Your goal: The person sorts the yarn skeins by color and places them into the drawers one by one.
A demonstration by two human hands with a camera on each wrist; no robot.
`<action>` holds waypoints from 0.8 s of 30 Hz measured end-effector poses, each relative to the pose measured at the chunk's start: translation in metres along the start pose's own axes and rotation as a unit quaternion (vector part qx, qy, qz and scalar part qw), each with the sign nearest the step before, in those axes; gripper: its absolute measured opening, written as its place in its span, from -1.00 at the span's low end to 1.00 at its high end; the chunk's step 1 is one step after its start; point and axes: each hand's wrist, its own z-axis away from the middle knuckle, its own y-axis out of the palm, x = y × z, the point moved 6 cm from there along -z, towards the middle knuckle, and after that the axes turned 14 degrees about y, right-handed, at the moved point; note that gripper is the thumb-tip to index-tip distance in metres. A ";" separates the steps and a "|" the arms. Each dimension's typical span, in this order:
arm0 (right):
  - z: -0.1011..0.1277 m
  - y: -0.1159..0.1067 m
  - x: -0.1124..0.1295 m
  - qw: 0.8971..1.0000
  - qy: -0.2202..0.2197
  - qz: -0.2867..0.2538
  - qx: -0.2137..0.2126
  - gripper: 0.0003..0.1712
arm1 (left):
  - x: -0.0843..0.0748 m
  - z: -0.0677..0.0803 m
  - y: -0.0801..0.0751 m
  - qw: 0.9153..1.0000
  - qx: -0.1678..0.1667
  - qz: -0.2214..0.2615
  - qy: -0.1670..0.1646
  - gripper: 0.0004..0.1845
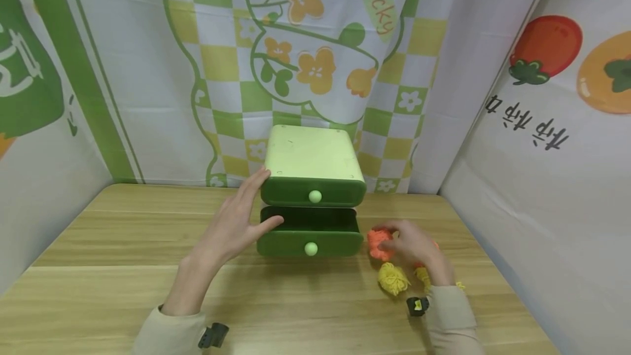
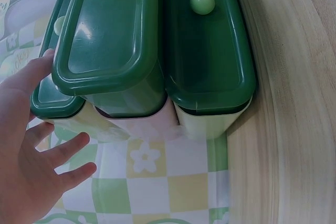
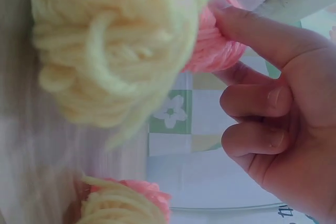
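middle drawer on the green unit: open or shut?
Open: in the head view, the middle drawer juts out past the top drawer, and its dark inside shows behind the front.

1. Head view: bright, soft light spreads fairly evenly from the table's point(image 1: 123, 267) left edge to its right; the open drawer point(image 1: 283, 243) is dark inside, with a faint shadow beneath.
2. There, the right hand point(image 1: 411, 242) is slightly blurred.
3. Left wrist view: cooler tint, whitish glare on that drawer's front, table grain bowed by distortion.
4. Right wrist view: hazy; the nearest yellow yarn ball point(image 3: 115, 51) is out of focus.
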 end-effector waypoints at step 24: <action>0.011 -0.022 0.024 0.998 -0.025 -0.040 -0.037 -0.51 | 0.000 0.000 0.000 1.000 0.001 0.003 -0.002 0.00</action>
